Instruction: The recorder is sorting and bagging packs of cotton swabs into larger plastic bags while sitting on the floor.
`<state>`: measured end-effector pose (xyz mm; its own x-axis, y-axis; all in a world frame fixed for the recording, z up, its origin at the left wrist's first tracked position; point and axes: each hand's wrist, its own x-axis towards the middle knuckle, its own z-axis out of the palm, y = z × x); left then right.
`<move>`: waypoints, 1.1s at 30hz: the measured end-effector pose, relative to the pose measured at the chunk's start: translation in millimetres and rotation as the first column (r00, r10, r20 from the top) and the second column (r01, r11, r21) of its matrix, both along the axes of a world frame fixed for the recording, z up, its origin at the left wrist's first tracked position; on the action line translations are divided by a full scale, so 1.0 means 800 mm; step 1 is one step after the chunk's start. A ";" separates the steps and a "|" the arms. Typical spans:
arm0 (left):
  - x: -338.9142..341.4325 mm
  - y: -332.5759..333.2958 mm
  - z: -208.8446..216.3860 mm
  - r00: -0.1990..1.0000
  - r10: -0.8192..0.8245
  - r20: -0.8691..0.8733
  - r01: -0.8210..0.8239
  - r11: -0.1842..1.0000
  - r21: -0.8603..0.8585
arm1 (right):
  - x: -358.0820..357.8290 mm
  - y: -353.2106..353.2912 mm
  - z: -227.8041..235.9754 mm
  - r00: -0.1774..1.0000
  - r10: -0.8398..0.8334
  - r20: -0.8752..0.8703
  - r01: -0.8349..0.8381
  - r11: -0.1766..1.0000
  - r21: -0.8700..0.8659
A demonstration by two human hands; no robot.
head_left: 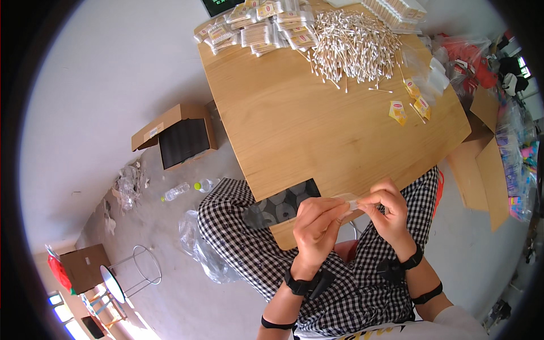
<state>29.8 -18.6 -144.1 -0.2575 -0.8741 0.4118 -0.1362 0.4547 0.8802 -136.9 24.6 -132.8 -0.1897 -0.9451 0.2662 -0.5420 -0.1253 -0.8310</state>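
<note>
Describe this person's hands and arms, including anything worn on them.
The left hand and right hand wear no gloves. Each wrist has a black strap with a blocky dark module; a black band circles each forearm. A white sleeve shows at the right arm.

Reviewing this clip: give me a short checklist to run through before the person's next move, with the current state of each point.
1. Both hands visible: ok; the left hand and right hand meet at the table's near edge.
2. Small pale item gripped: ok; pinched between the fingertips of both hands.
3. That item sealed or open: cannot tell; fingers cover much of it.
4. Loose cotton swabs contained: not ok; they lie in an open heap, with a few strays.
5. Yellow cards stacked: not ok; scattered on the table's right side.
</note>
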 end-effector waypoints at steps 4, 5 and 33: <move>-0.003 -0.003 -0.016 0.999 0.025 0.029 -0.028 0.993 0.115 | 0.002 -0.003 -0.017 0.995 -0.017 0.102 0.015 1.000 0.025; -0.004 -0.005 -0.017 0.999 0.019 0.032 -0.023 0.990 0.138 | 0.004 -0.004 -0.014 0.997 -0.031 0.070 0.030 0.999 0.026; 0.020 0.015 0.004 0.815 -0.291 -0.501 0.544 0.684 0.487 | 0.018 0.012 -0.003 0.392 -0.385 0.836 -0.189 0.855 0.483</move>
